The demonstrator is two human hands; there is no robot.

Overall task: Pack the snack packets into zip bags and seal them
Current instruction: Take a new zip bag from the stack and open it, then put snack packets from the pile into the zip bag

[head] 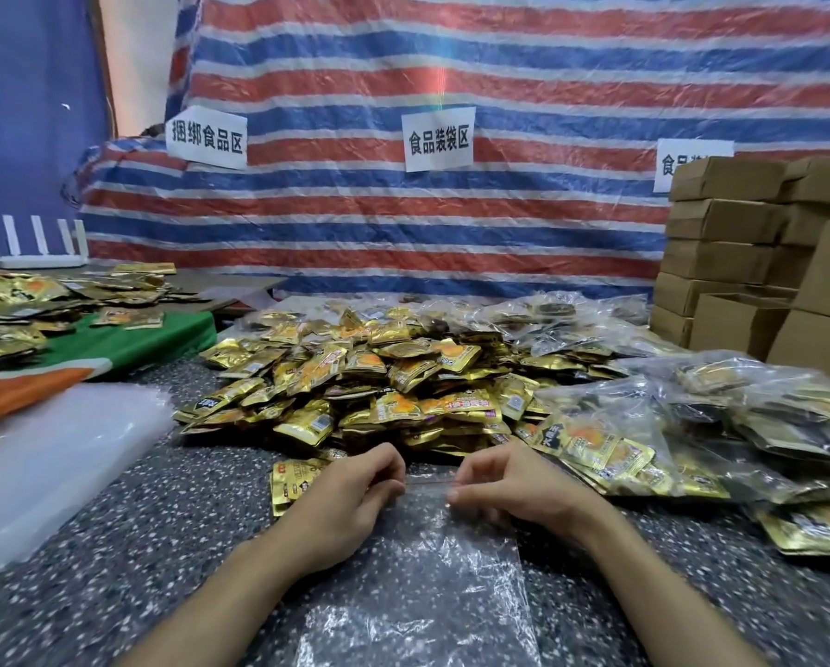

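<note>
two hands are pinching the top strip of an empty zip bag [427, 580] lying flat at lower centre, left hand [350, 498] at its left end, right hand [514, 488] at its right. beyond, loose gold snack packets [384, 377] are lying heaped mid-frame; packet-filled clear bags [764, 411] are sitting at right, cardboard boxes [735, 262] behind them.

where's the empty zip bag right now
Head view, bottom centre: the zip bag lies on the speckled table, top edge pinched by left hand and right hand, near the packet pile.
</note>
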